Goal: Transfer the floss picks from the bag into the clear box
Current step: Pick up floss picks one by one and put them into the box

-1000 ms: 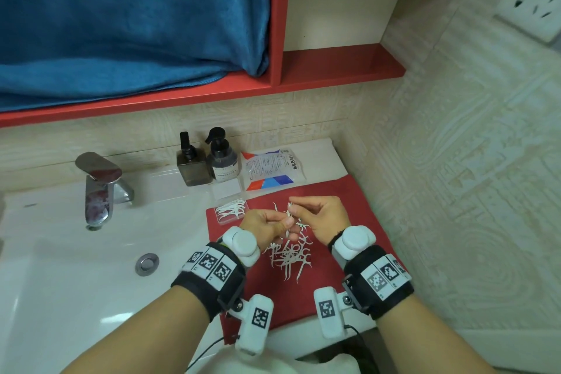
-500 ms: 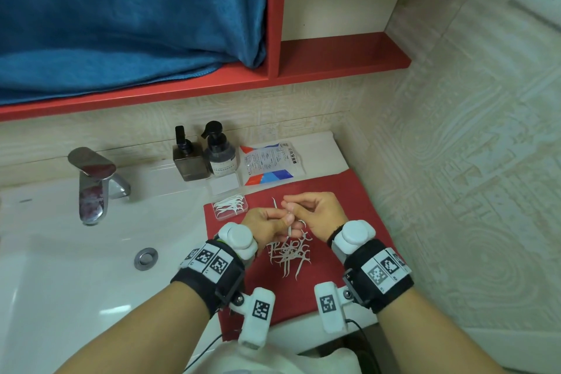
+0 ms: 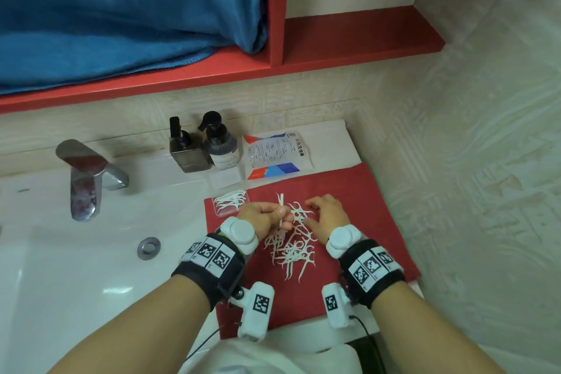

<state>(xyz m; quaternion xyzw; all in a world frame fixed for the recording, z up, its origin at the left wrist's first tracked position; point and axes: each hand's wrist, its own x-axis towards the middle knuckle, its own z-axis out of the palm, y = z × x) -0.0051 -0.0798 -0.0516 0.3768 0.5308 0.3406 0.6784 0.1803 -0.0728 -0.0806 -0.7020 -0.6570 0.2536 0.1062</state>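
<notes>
One head-worn camera looks steeply down, close over the sink [image 3: 76, 267].

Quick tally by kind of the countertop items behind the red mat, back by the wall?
Pump bottles: 2, square brown and round dark
Floss bag: 1
Clear lid: 1
Faucet: 1
Total: 5
</notes>
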